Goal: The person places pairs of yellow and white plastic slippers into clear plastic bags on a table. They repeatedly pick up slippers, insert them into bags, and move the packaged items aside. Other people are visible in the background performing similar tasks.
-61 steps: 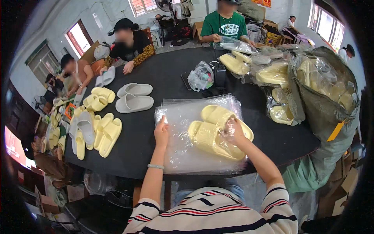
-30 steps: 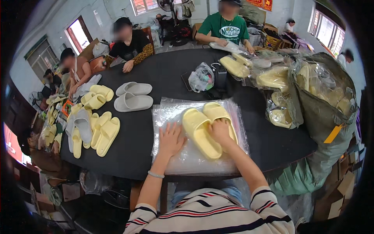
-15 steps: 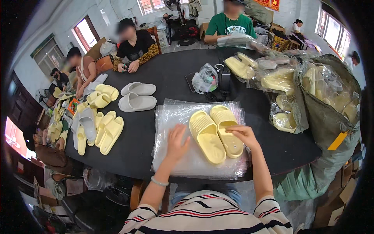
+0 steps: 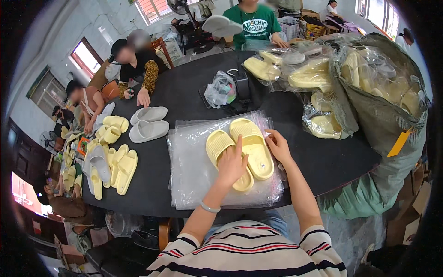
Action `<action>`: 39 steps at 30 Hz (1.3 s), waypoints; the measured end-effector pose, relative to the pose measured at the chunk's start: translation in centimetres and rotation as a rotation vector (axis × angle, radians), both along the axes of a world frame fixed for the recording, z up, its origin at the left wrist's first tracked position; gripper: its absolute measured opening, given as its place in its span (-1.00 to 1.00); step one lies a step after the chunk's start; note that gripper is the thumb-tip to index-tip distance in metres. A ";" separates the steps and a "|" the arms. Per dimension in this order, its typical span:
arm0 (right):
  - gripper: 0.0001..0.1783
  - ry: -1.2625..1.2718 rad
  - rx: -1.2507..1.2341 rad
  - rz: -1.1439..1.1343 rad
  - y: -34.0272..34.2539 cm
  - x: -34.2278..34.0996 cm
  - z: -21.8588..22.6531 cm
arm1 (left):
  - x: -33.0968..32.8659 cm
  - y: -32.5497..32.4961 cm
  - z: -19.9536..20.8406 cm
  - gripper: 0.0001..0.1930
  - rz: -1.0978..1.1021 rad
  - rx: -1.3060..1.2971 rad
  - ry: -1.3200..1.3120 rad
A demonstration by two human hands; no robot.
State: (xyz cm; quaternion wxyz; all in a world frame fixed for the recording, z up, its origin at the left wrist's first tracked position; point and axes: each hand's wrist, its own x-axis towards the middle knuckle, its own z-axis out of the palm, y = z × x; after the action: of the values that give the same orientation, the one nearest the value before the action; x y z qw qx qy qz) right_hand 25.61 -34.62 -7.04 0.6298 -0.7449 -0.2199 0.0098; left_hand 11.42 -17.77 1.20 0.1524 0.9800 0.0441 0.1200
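Two pale yellow slide sandals lie side by side, soles down, on a stack of clear plastic bags (image 4: 191, 171) at the near edge of a black round table (image 4: 184, 92). My left hand (image 4: 232, 164) rests flat on the left sandal (image 4: 220, 146), its fingers spread over the strap and heel. My right hand (image 4: 277, 145) touches the right edge of the right sandal (image 4: 250, 138), its fingers curled at the plastic there.
A grey sandal pair (image 4: 147, 123) and several yellow ones (image 4: 113, 161) lie at the left. A crumpled clear bag and a black object (image 4: 228, 87) sit mid-table. Bagged sandals and a big green sack (image 4: 378, 92) fill the right. Other people sit around the far side.
Both hands shifted the sandal pair on the plastic and set it straight; my left hand moved from the plastic onto the left sandal, my right hand to the right sandal's edge.
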 end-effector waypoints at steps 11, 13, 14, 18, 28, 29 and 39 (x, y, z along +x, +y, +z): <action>-0.76 -0.038 -0.160 -0.008 -0.1 -0.6 1.8 | 0.2 2.9 -1.5 -0.55 0.128 -0.133 -0.140; -0.76 -0.093 -0.165 -0.009 -0.4 0.1 0.6 | -0.7 4.4 -1.1 -0.60 0.171 -0.116 -0.157; -0.76 -0.053 -0.152 0.019 -0.4 0.0 0.8 | -1.3 5.2 -0.7 -0.60 0.211 -0.133 -0.154; -0.79 -0.042 -0.120 0.061 0.3 -0.4 1.0 | -3.3 6.8 1.9 -0.59 0.320 -0.193 -0.108; -0.83 -0.248 -0.233 0.027 0.3 -1.7 1.6 | -8.4 15.4 7.1 -0.67 0.484 -0.214 -0.350; -0.83 -0.259 -0.248 0.024 0.2 -1.5 1.4 | -8.9 17.9 7.4 -0.68 0.541 -0.217 -0.327; -0.83 -0.281 -0.256 0.038 1.2 -1.3 1.7 | -19.5 50.4 11.8 -0.52 0.595 0.178 -0.254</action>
State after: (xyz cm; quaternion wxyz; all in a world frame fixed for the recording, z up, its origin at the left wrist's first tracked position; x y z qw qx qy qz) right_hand 24.29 -33.45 -5.31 0.4928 -0.8088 -0.3163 -0.0545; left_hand -8.05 32.62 12.96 0.0286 0.9109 0.2983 0.2837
